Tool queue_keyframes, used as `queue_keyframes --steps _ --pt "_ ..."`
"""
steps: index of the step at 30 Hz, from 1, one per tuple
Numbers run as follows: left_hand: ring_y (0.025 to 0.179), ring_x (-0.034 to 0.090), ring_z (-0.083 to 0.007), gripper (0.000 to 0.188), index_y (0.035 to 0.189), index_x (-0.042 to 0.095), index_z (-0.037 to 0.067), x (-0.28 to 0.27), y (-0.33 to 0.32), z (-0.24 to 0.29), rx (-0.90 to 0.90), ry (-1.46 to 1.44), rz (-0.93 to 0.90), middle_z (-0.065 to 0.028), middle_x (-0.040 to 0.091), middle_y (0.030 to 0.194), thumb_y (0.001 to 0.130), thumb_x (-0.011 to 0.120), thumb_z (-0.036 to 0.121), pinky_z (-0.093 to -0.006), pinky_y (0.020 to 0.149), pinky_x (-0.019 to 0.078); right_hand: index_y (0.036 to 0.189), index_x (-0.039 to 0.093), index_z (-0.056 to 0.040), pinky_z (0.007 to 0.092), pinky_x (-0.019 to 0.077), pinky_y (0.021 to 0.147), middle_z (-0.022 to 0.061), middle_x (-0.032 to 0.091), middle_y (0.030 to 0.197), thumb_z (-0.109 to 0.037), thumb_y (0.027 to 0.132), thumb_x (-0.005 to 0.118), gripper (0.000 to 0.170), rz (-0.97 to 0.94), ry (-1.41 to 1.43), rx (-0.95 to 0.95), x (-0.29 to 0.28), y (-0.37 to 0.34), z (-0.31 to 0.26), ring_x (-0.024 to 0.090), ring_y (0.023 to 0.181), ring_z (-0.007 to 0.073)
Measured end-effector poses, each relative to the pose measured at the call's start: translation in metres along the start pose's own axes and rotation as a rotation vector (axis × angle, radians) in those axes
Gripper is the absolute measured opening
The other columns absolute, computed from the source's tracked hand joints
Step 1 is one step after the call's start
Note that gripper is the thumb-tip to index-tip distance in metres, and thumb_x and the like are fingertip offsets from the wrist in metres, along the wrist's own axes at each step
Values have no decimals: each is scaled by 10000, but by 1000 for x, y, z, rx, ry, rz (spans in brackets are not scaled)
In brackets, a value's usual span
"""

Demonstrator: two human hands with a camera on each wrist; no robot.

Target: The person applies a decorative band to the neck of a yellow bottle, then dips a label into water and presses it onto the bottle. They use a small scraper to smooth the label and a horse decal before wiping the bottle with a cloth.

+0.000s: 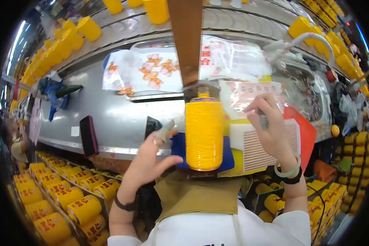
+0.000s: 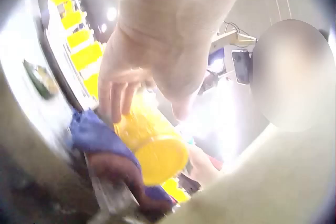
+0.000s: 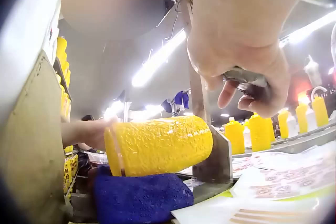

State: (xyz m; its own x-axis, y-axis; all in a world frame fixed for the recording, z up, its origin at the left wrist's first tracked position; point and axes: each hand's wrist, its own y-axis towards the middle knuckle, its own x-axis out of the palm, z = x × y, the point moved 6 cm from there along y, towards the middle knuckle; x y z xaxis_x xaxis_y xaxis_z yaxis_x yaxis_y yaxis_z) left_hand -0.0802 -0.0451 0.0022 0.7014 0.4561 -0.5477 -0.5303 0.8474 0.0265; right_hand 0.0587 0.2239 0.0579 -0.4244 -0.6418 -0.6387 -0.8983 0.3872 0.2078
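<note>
A yellow embossed bottle point(image 1: 204, 135) lies on a blue cloth pad point(image 1: 178, 149), its neck toward the brown post. My left hand point(image 1: 145, 162) is at the bottle's left side, thumb and fingers spread apart, with pale covers on some fingertips. In the left wrist view its fingers overlap the yellow bottle point(image 2: 152, 145). To the right, my right hand point(image 1: 270, 131) is raised over the sticker sheets. Its fingers curl round a small dark grey, shiny piece point(image 3: 247, 82); I cannot tell what kind. Beneath that hand lies a sheet with brown stripes point(image 1: 270, 145).
A brown post point(image 1: 186, 41) rises behind the bottle. Sheets of orange decals point(image 1: 153, 69) lie back left, a phone point(image 1: 89, 136) farther left. A white tap point(image 1: 311, 37) and wet basin stand at right. Yellow bottles point(image 1: 57, 53) line the back rail; crates of them flank me.
</note>
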Motion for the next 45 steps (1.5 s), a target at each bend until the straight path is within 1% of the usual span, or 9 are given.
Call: queue_keyframes --steps 3,13,15,20,28,30,35,41,45 --pt "1203 640 -365 752 1513 498 39 -32 14 -23 -75 250 101 -203 671 1318 848 836 137 -424 1045 487 1004 612 17 345 461 786 121 520 983 -61 955 654 101 26 49 19 7 -5 -2 539 853 251" --pt "1171 627 -401 623 1431 564 25 -34 106 -82 240 613 152 -213 674 1253 855 775 133 -477 1043 482 1049 617 19 325 449 773 110 554 1000 -31 972 587 96 86 87 101 24 -38 -6 541 837 207" --pt "1232 622 -329 431 1189 655 -40 -25 114 -96 169 822 103 -179 706 1197 837 800 161 -441 1089 461 1059 622 15 322 451 772 110 560 1018 -26 973 585 102 91 89 103 23 -44 -9 544 834 202" --pt "854 694 -324 309 1081 768 80 -38 113 -78 199 752 203 -130 732 825 773 786 68 -432 837 522 1071 633 4 308 459 776 107 573 1044 -41 988 598 100 93 64 118 28 -61 -7 556 845 192" --pt "819 754 -270 191 1037 753 20 -54 102 -74 71 270 342 -124 772 904 846 763 7 -367 751 569 1074 632 0 313 472 784 114 592 1037 -32 981 602 103 108 119 124 36 -66 -9 581 849 209" --pt "854 746 -153 238 1075 766 5 -55 84 -17 124 113 452 -69 778 875 839 773 -20 -309 831 569 1090 634 -2 312 471 778 102 593 1001 -28 980 602 118 131 127 131 35 -66 -8 573 841 198" --pt "798 728 -130 447 1240 731 6 -9 47 71 350 135 400 -29 768 924 802 802 -49 -277 756 565 1121 635 -2 298 462 776 77 595 972 -36 1001 585 134 170 264 184 46 -59 -1 551 839 166" --pt "975 669 -181 609 1361 658 26 36 40 86 334 191 184 -25 727 1050 781 843 7 -341 865 541 1348 570 -25 241 431 834 4 565 1022 -121 1077 525 291 137 564 251 62 -40 3 506 908 84" --pt "1168 602 -304 684 1447 545 -12 22 32 74 279 51 390 -159 640 1273 849 843 133 -431 1001 490 1361 535 -43 222 423 814 -23 491 989 -88 1028 615 346 84 790 392 73 -26 0 479 906 61"
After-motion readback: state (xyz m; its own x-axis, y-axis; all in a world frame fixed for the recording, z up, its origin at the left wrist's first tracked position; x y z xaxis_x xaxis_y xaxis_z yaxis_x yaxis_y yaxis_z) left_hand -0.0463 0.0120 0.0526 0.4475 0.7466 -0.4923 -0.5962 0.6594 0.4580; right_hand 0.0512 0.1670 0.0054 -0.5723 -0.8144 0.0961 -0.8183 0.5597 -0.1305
